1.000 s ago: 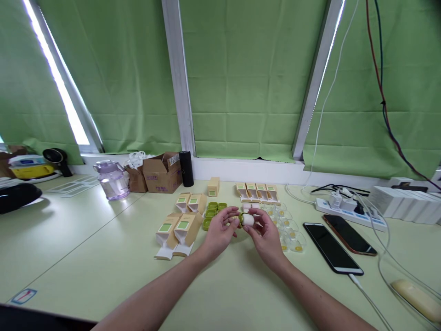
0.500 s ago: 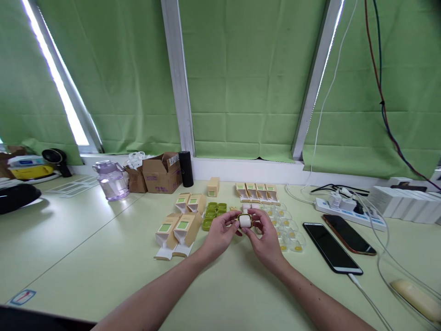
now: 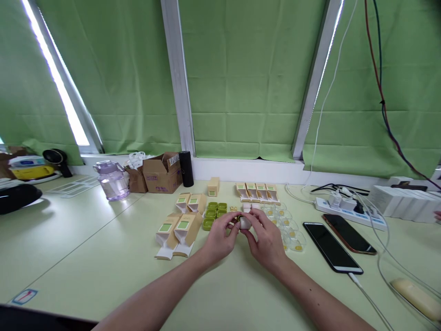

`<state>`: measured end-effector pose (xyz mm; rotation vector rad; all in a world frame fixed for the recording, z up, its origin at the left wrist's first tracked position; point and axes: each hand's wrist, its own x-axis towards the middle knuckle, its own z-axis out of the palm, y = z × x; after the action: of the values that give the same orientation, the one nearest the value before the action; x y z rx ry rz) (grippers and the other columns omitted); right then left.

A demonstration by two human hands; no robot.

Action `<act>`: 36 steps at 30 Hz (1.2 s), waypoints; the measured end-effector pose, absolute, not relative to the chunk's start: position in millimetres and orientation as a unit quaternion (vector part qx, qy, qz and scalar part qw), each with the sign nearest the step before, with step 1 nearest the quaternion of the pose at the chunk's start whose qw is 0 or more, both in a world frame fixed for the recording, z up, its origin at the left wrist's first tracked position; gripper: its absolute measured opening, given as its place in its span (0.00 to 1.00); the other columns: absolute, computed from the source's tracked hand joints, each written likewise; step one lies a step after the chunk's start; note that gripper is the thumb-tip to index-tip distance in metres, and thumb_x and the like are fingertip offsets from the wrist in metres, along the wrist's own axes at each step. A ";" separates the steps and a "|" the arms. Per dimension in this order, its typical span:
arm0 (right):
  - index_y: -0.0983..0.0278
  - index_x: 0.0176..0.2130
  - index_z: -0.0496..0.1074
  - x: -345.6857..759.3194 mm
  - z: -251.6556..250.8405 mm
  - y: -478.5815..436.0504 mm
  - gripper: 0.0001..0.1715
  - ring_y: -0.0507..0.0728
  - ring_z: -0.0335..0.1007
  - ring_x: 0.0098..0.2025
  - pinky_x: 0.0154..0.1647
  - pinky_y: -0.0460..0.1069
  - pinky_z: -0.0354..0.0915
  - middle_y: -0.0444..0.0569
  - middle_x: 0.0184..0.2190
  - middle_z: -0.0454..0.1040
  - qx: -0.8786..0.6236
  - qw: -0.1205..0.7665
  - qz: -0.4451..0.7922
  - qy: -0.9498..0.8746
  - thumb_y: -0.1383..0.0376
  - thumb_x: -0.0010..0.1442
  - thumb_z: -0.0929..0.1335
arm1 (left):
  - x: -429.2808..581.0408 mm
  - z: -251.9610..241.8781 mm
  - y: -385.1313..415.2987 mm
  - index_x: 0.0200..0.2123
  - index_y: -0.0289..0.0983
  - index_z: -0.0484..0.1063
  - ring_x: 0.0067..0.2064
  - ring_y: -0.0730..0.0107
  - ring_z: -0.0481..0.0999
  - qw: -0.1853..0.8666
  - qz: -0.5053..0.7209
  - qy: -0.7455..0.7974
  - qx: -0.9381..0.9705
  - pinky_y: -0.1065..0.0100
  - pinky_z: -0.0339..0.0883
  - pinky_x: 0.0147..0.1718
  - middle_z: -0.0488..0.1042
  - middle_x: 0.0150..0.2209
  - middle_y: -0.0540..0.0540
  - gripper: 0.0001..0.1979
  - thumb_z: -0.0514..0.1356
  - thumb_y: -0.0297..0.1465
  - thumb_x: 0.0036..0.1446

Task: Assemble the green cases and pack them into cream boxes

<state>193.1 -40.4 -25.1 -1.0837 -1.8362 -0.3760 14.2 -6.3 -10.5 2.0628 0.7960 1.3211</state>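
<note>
Between the fingertips of both hands, above the table, is a small green container with a white piece [image 3: 245,223] in it; its face now looks greyish and rounded. My left hand [image 3: 221,236] pinches its left side, and my right hand [image 3: 266,238] closes on its top and right side. Fingers hide much of its edge. Left of my hands stand several green open containers [image 3: 209,224], with small yellow pieces [image 3: 233,208] behind. White pieces [image 3: 246,208] lie just beyond my right fingers. Clear cups with yellow centres [image 3: 296,243] are grouped at the right.
Open cartons [image 3: 186,229] stand at left, with more cartons [image 3: 257,192] at the back and one closed carton [image 3: 213,187]. Phones [image 3: 332,248], a power strip [image 3: 351,212] and cables occupy the right. A purple jug [image 3: 112,181] and cardboard box [image 3: 161,174] are back left. Someone's fingers [image 3: 437,215] show far right.
My right fingers have moved left over the container's top, and its white face has turned greyish and rounded. Another person's fingers have come in at the right edge.
</note>
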 end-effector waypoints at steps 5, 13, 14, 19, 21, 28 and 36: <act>0.58 0.62 0.70 193.4 -25.6 -41.1 0.21 0.61 0.78 0.41 0.36 0.54 0.73 0.57 0.53 0.75 -0.449 0.443 -0.145 -0.762 0.66 0.72 0.64 | 13.5 -11.4 -7.3 0.56 0.38 0.77 0.51 0.57 0.82 0.241 0.488 0.307 0.781 0.59 0.79 0.48 0.82 0.52 0.38 0.15 0.59 0.31 0.69; 0.60 0.63 0.65 193.5 -27.7 -37.9 0.22 0.65 0.78 0.49 0.41 0.57 0.76 0.60 0.55 0.73 -0.431 0.432 -0.115 -0.784 0.68 0.73 0.61 | 16.1 -4.4 -10.0 0.52 0.39 0.80 0.46 0.60 0.83 0.225 0.472 0.326 0.788 0.61 0.77 0.47 0.84 0.48 0.42 0.15 0.59 0.27 0.65; 0.60 0.63 0.65 193.2 -27.7 -37.5 0.22 0.65 0.78 0.50 0.41 0.57 0.77 0.60 0.55 0.73 -0.431 0.432 -0.109 -0.785 0.68 0.73 0.61 | 16.2 -3.4 -10.4 0.51 0.39 0.80 0.45 0.61 0.83 0.226 0.468 0.327 0.789 0.62 0.76 0.46 0.84 0.47 0.43 0.15 0.58 0.26 0.65; 0.60 0.63 0.63 192.5 -28.1 -35.4 0.21 0.64 0.77 0.49 0.41 0.57 0.77 0.60 0.55 0.72 -0.427 0.431 -0.095 -0.789 0.68 0.73 0.60 | 17.1 0.2 -11.4 0.51 0.39 0.80 0.43 0.63 0.83 0.240 0.462 0.339 0.783 0.64 0.76 0.44 0.84 0.46 0.44 0.15 0.57 0.27 0.66; 0.61 0.62 0.64 192.1 -28.6 -34.4 0.21 0.64 0.77 0.49 0.41 0.56 0.77 0.60 0.55 0.72 -0.425 0.436 -0.096 -0.788 0.68 0.73 0.61 | 17.6 1.1 -11.5 0.51 0.39 0.80 0.43 0.63 0.83 0.249 0.460 0.344 0.780 0.64 0.76 0.45 0.84 0.46 0.45 0.16 0.56 0.27 0.66; 0.59 0.63 0.65 190.4 -28.0 -35.4 0.22 0.64 0.77 0.50 0.43 0.57 0.78 0.60 0.56 0.71 -0.426 0.450 -0.080 -0.781 0.69 0.73 0.60 | 17.4 1.5 -10.5 0.49 0.39 0.80 0.41 0.63 0.82 0.269 0.458 0.356 0.768 0.64 0.75 0.44 0.84 0.44 0.45 0.14 0.57 0.28 0.66; 0.56 0.66 0.65 198.3 -24.9 -38.0 0.28 0.62 0.77 0.48 0.43 0.57 0.77 0.59 0.59 0.68 -0.399 0.469 -0.060 -0.786 0.72 0.71 0.61 | 1.2 0.6 -1.8 0.55 0.40 0.77 0.51 0.57 0.78 0.264 0.456 0.310 0.791 0.55 0.73 0.54 0.80 0.52 0.41 0.18 0.65 0.29 0.61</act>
<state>198.3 -38.0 -24.9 -0.9794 -1.9266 -0.1483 1.2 -1.8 0.6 2.1378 0.8385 1.2327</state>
